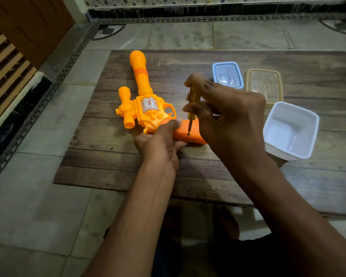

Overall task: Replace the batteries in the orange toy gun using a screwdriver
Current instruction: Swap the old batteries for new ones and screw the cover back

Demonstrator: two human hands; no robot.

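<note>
At the frame's centre we see the orange toy gun lying flat on the bench, barrel toward the top. Our left hand grips its handle; our right hand holds the screwdriver upright, tip on the handle. Three containers sit right.

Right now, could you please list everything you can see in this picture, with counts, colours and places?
toy gun: one, orange, on the board's left half, barrel pointing away.
screwdriver: one, yellow handle, upright, tip on the gun's grip.
wooden board: one, brown, on the tiled floor.
blue tub: one, far right.
yellow tub: one, beside the blue tub.
white tub: one, right edge.
left hand: holds the grip.
right hand: holds the screwdriver.
</note>
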